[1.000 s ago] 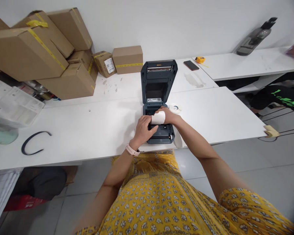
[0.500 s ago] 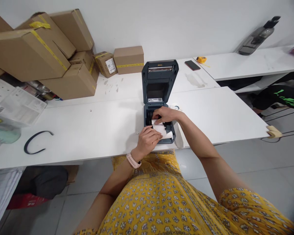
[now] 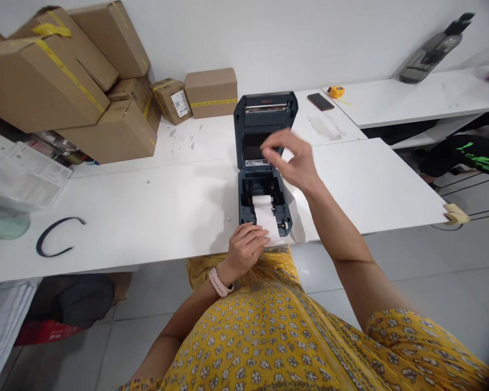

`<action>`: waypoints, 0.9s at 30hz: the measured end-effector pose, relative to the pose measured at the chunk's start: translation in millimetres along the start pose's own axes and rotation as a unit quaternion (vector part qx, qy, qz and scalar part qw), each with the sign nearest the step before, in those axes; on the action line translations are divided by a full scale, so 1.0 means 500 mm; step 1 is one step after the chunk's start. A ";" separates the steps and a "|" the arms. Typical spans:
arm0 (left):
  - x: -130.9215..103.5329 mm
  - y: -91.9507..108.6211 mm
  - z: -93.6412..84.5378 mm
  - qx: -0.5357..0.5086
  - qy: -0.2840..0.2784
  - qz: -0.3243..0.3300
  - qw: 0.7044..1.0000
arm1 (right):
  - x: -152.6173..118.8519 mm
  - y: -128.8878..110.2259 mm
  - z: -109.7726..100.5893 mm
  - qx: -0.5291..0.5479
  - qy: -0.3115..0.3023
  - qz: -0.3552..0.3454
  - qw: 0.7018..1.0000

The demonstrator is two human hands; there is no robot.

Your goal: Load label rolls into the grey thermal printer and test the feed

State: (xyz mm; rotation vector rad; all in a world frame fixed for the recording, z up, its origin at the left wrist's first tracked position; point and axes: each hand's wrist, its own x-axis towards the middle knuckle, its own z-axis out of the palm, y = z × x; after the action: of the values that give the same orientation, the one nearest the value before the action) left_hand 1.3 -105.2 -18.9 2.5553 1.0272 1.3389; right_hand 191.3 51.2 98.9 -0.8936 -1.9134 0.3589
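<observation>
White paper strip (image 3: pixel 265 215): lengthwise from the roll (image 3: pixel 262 200) inside the printer (image 3: pixel 242 209) to its front edge.
Left hand (image 3: pixel 244 251): nearer, at the printer's front, fingers together on the strip, which extends away from them (thumb hidden from me).
Right hand (image 3: pixel 299 160): by the printer's raised lid (image 3: pixel 261 120), pinch-shaped; I can't tell whether fingertips meet. Strip lies below, bodyward.

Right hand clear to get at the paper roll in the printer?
Probably yes: right hand hovers nearby, lid is up, roll uncovered; left hand covers only part of the paper strip.
</observation>
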 end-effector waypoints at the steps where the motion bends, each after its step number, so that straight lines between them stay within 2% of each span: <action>1: -0.003 0.004 0.000 0.002 -0.004 -0.004 1.000 | 0.016 0.003 -0.005 -0.018 0.073 -0.005 0.997; 3: -0.008 0.010 0.000 0.011 -0.009 -0.012 1.000 | 0.053 0.024 -0.010 -0.053 0.146 -0.003 0.988; 6: -0.013 0.014 0.002 0.019 -0.007 -0.014 1.000 | 0.097 0.066 -0.013 -0.079 0.132 0.005 0.988; 9: -0.018 0.015 0.007 0.015 0.000 -0.020 1.000 | 0.092 0.069 -0.016 -0.090 0.126 0.002 0.988; 12: -0.023 0.016 0.013 0.007 0.008 -0.029 1.000 | 0.020 0.022 -0.017 -0.094 0.170 0.006 0.981; 15: -0.028 0.020 0.015 0.013 0.026 -0.036 0.999 | -0.099 -0.029 -0.010 -0.096 0.187 0.002 0.978; 17: -0.036 0.024 0.012 0.035 0.054 -0.037 0.997 | -0.182 -0.046 0.000 -0.083 0.160 -0.023 0.983; 19: -0.051 0.030 0.010 0.065 0.089 -0.036 0.993 | -0.256 -0.052 0.013 -0.064 0.092 -0.029 0.993; 22: -0.081 0.036 0.009 0.096 0.116 -0.035 0.988 | -0.339 -0.053 0.037 -0.057 0.003 0.028 0.998; 24: -0.095 0.031 0.013 0.104 0.127 -0.036 0.986 | -0.377 -0.056 0.056 -0.071 -0.013 0.078 0.994; 27: -0.094 0.008 0.021 0.073 0.123 -0.047 0.989 | -0.409 -0.061 0.086 -0.097 0.023 0.096 0.990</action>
State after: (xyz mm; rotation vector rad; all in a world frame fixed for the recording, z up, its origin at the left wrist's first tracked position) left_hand -7.1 -133.8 -57.1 2.4466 1.3165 1.6406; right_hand 197.1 -110.9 -36.4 -1.2102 -1.8468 0.2650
